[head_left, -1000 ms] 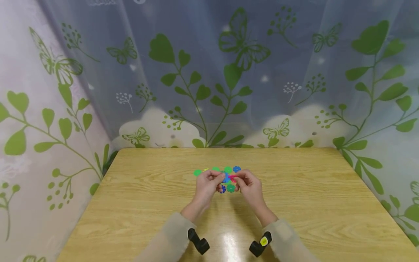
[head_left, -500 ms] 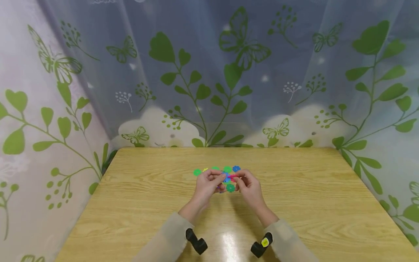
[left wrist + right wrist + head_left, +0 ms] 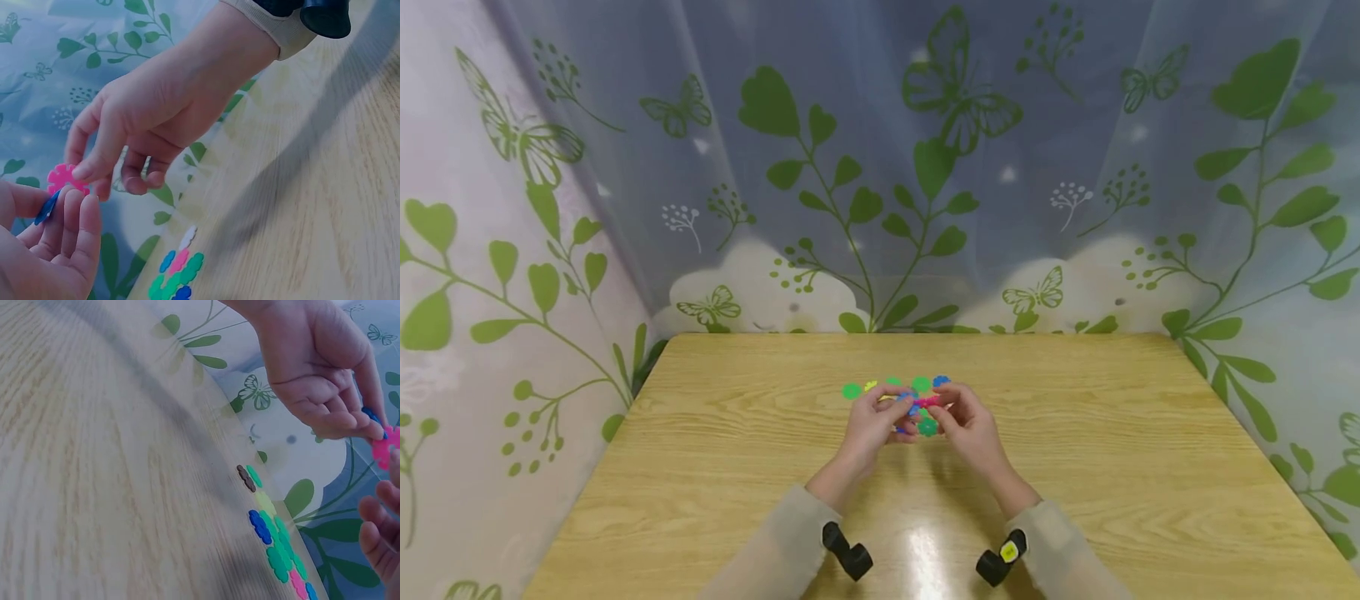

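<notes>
Above the table, my left hand point(image 3: 868, 425) pinches a blue snowflake-shaped plastic disc point(image 3: 47, 209) between thumb and fingers. Facing it, my right hand point(image 3: 973, 427) grips a pink notched disc point(image 3: 61, 177) by its edge, between thumb and forefinger. The two discs meet at an angle, edge to edge; whether their slots are locked together I cannot tell. In the right wrist view the same blue disc point(image 3: 372, 416) shows nearly edge-on beside the pink one point(image 3: 384, 449), partly covered by fingertips.
Several loose discs lie flat on the wooden table point(image 3: 737, 442) behind and under my hands. Among them are a light green disc point(image 3: 852, 391), a dark green disc point(image 3: 928, 427) and a dark brown one point(image 3: 245, 478). A leaf-patterned curtain point(image 3: 865, 167) borders the table's far edge.
The pink disc has turned a little and shows more between my hands. The blue disc has tilted and shifted slightly left. Both hands stay in nearly the same place.
</notes>
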Demonstrator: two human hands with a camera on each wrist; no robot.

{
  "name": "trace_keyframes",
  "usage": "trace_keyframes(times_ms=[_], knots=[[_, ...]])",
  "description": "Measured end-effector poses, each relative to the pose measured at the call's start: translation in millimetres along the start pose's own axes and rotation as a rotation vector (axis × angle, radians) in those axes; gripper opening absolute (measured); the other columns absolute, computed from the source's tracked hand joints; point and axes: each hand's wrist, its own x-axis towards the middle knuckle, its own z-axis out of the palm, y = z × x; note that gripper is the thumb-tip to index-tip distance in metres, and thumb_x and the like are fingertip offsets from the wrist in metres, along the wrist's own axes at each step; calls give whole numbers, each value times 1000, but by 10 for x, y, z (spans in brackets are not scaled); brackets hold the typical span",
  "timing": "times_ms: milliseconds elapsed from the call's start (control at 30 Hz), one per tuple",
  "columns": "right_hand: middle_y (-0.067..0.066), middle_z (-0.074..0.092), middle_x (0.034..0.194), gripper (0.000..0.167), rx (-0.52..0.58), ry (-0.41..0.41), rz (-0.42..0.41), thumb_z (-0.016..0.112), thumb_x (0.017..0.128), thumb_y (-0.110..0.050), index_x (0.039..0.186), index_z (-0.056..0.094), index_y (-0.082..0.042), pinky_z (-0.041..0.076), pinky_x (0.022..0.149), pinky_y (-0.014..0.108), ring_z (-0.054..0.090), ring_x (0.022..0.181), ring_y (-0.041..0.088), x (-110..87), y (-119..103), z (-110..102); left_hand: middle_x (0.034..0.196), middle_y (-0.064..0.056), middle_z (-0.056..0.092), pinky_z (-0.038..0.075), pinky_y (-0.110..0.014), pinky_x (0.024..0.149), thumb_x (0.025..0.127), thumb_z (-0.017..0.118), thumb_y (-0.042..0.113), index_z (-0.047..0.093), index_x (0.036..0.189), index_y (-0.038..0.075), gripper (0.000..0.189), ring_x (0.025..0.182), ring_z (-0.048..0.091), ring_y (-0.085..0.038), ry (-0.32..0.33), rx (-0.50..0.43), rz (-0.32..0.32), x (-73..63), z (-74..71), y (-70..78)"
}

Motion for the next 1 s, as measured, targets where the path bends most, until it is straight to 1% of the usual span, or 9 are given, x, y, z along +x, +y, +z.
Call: trace_keyframes(times_ms=[67, 100, 233, 367, 467, 533, 667, 867, 1000], knots=[[22, 60, 86, 22, -46, 2, 49, 60, 87, 7, 109, 55, 9, 48, 48, 22, 53, 60, 9, 9, -19, -26, 76, -12, 66, 59, -42, 68, 92, 58, 6, 51, 115, -11, 29, 58, 60, -14, 22, -6, 2, 6, -11, 6], [22, 60, 86, 23, -67, 2, 67, 60, 87, 6, 109, 55, 9, 48, 48, 22, 53, 60, 9, 16, -24, -37, 78, -15, 66, 59, -43, 68, 92, 58, 6, 51, 115, -10, 29, 58, 60, -14, 34, -9, 1, 8, -18, 12], [22, 61, 86, 21, -149, 4, 144, 63, 86, 1, 106, 58, 7, 45, 49, 19, 55, 61, 20, 39, -22, -44, 83, -20, 66, 59, -41, 67, 92, 58, 8, 52, 116, -8, 29, 58, 60, -15, 61, -11, -4, 11, -51, 35], [14, 62, 82, 21, -242, -6, 215, 67, 85, -3, 104, 61, 2, 44, 49, 20, 52, 60, 21, 48, 305, -34, 79, -15, 66, 59, -35, 63, 93, 58, 8, 53, 113, -6, 26, 58, 61, -14, 71, -34, -5, 44, -91, 2], [7, 60, 80, 22, -303, -26, 266, 69, 84, -4, 104, 63, -1, 46, 49, 23, 52, 60, 15, 45, 563, -22, 77, -11, 66, 59, -33, 61, 93, 58, 8, 52, 115, -8, 27, 58, 61, -14, 73, -50, -4, 38, -103, -7], [6, 60, 79, 21, -337, -45, 299, 69, 83, -3, 103, 63, -1, 49, 52, 25, 54, 62, 16, 43, 597, -4, 77, -9, 67, 60, -33, 62, 93, 57, 7, 50, 117, -10, 30, 58, 61, -14, 68, -49, -3, 8, -98, 19], [6, 61, 81, 19, -412, -81, 316, 70, 81, -3, 99, 62, 0, 54, 60, 30, 60, 70, 19, 50, 637, 19, 76, -7, 66, 59, -33, 63, 93, 57, 8, 49, 118, -10, 32, 59, 61, -13, 65, -43, -7, -1, -103, 19], [7, 63, 85, 24, -535, -131, 303, 74, 79, -10, 98, 64, -2, 54, 72, 38, 60, 80, 22, 82, 697, 35, 76, -7, 66, 59, -32, 61, 93, 59, 11, 50, 118, -7, 32, 59, 61, -14, 75, -52, -31, 107, -155, -110], [8, 59, 87, 27, -627, -174, 280, 76, 77, -14, 97, 65, 0, 53, 73, 38, 58, 80, 22, 105, 729, 48, 76, -7, 66, 59, -30, 58, 92, 61, 14, 51, 118, -5, 34, 59, 61, -13, 82, -58, -25, 142, -170, -172]])
